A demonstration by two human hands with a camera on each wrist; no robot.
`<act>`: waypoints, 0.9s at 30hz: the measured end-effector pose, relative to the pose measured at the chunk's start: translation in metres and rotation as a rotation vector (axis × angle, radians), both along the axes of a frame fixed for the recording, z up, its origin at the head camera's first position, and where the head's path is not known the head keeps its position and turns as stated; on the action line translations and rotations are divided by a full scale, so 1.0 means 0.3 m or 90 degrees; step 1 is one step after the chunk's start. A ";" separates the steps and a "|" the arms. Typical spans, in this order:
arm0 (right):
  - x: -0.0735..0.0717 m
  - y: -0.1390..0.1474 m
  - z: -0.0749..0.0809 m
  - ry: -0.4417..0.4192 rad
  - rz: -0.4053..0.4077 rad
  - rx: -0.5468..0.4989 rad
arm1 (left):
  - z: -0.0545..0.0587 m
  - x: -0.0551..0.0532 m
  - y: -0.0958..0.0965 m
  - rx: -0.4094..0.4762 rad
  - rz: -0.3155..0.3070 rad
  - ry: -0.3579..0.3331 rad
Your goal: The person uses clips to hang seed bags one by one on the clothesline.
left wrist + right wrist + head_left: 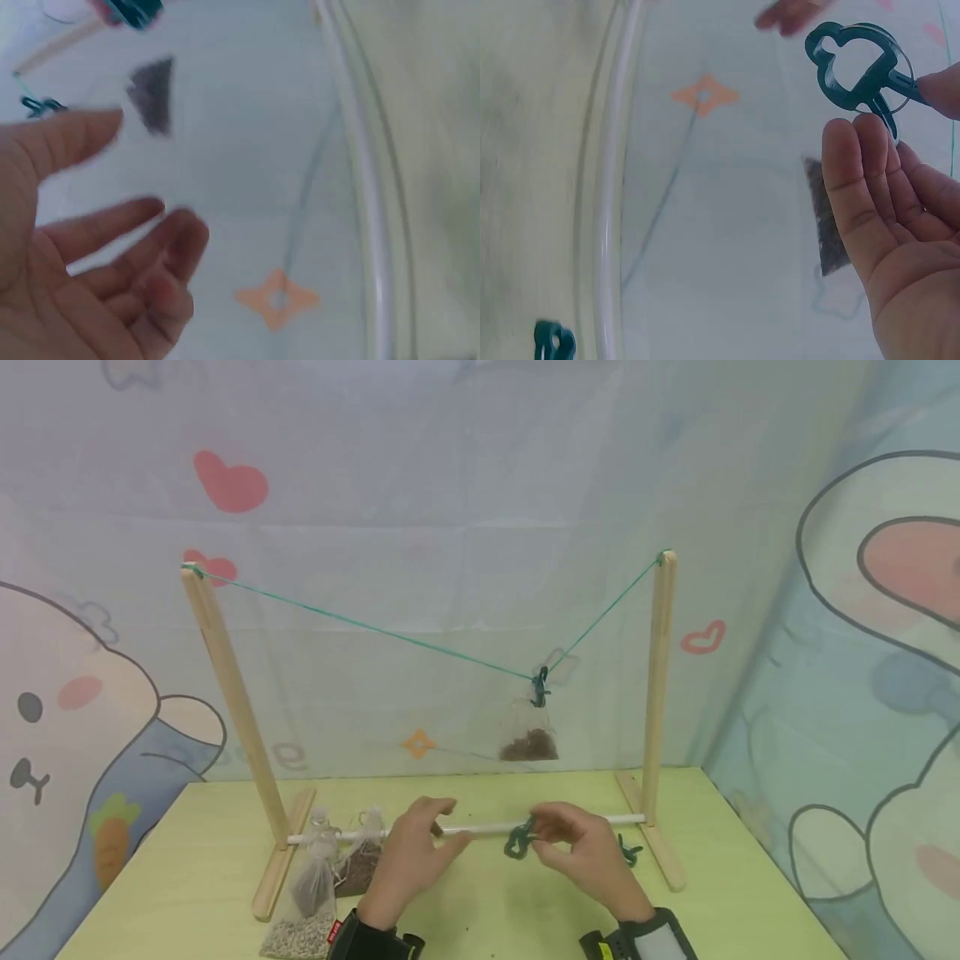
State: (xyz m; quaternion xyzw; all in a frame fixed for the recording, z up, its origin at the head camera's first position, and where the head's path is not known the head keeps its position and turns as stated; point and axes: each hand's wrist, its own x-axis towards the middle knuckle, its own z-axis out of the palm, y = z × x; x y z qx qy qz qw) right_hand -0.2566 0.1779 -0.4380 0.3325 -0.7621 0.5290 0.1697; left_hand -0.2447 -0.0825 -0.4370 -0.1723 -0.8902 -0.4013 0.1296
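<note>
My right hand (583,853) pinches a green spring clip (874,84) by its handles, between thumb and fingertips. The clip's rounded loop points toward the left hand. My left hand (411,860) is held up in front of the white rod (487,830), its thumb and fingers apart with nothing between them. Behind and above the hands, another green clip (540,689) grips the green string (360,625) and a clear bag of dark brown bits (529,746). The string sags at that clip.
Wooden posts stand at left (236,702) and right (660,693), joined low by the rod. Left of my left hand are a bag of pale grains (296,937), a whitish drawstring bag (315,887) and a brown-filled bag (358,868). A loose green clip (628,852) lies right of my right hand.
</note>
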 end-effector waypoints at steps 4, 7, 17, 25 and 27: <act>-0.007 0.009 -0.004 0.019 -0.032 0.021 | -0.034 -0.022 -0.072 -0.068 0.154 0.028; -0.013 0.017 -0.011 0.016 -0.056 0.037 | -0.072 -0.048 -0.117 -0.095 0.224 0.037; -0.018 0.036 -0.029 -0.024 -0.075 0.085 | -0.143 -0.092 -0.195 -0.095 0.254 -0.047; -0.033 0.044 -0.053 -0.025 -0.086 0.119 | -0.156 -0.095 -0.207 -0.107 0.260 -0.072; -0.036 0.045 -0.056 -0.025 -0.088 0.122 | -0.159 -0.096 -0.208 -0.106 0.263 -0.077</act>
